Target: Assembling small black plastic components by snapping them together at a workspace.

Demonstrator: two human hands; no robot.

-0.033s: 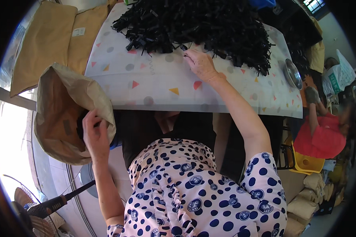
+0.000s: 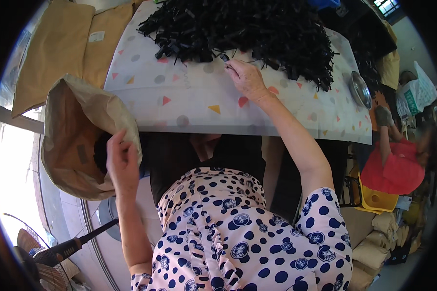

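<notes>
Sack [image 2: 77, 126] by left hand [image 2: 122, 162]; bowl [image 2: 360, 89] beyond black pile [image 2: 257, 34].

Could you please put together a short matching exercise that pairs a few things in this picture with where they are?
Things:
1. left hand
2. right hand
3. metal bowl
4. electric fan

Places:
a. on the far right part of the patterned tablecloth
b. on the floor at lower left
c. at the open mouth of the brown paper sack
d. at the near edge of the pile of black parts

Pairs: 1-c, 2-d, 3-a, 4-b
</notes>
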